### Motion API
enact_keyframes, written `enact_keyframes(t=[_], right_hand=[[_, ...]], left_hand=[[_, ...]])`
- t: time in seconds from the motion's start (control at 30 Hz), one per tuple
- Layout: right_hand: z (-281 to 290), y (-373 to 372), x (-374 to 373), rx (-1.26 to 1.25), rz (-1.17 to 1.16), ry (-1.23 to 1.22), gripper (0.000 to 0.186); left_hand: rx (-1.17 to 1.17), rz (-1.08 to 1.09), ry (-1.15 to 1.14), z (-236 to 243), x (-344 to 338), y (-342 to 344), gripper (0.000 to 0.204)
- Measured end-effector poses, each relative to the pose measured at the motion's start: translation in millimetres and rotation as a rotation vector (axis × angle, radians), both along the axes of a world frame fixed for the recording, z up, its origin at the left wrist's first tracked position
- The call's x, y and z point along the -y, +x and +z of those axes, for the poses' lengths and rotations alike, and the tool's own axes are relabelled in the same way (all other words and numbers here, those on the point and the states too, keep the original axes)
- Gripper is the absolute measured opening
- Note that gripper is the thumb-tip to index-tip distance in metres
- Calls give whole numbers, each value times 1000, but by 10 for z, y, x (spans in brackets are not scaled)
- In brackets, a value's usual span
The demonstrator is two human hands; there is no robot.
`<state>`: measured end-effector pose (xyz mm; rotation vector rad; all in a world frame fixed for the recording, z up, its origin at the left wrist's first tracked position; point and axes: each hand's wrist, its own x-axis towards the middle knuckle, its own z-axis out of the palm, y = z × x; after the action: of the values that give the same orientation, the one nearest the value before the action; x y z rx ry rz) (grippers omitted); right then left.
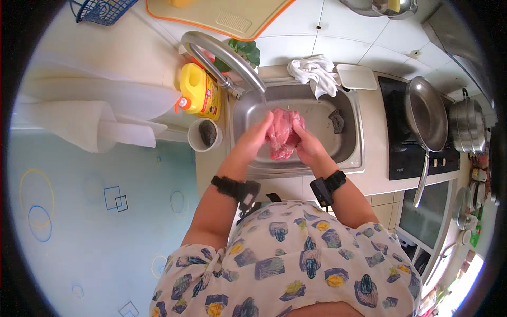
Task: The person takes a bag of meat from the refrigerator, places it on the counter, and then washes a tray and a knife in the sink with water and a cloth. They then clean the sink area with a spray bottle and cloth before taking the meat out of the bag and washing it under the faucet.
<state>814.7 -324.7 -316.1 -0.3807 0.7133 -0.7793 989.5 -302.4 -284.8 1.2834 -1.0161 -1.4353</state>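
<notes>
A lump of raw pink meat (pixel 283 133) is held over the steel sink (pixel 322 148), wet and shiny. My left hand (pixel 257 133) grips its left side, fingers curled round the edge. On the other side my right hand (pixel 310 145) holds it with the thumb on top. Above the meat hangs the spout of a curved steel faucet (pixel 232 55), with a thin stream of water seeming to fall from it. A dark scrubbing pad or cloth (pixel 336 121) lies in the right of the basin.
Left of the sink stand a yellow detergent bottle (pixel 198 92) and a white cup (pixel 196 141) with a dark scrubber. A white cloth (pixel 314 74) and a white tray (pixel 357 77) lie behind it. To the right, a frying pan (pixel 426 113) rests on the black stove (pixel 398 153).
</notes>
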Motion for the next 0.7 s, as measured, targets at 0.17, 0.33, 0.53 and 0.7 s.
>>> enact_keyframes(t=[0.17,0.33,0.53,0.7], right_hand=[[155,-393,-196,-48,-215,-29,43],[235,-505,-154,-95,-356,-16,41],[197,-967,-134,-68,-353,41,41],[428,-1075,-132,6,-393,55,40]], left_hand=[[-289,323,256,-593,387,391,37],[85,388,33,-1037,761,540,34],[-41,582,-44,-1017,813,42,41],[-134,264,259,-829,626,-338,61]])
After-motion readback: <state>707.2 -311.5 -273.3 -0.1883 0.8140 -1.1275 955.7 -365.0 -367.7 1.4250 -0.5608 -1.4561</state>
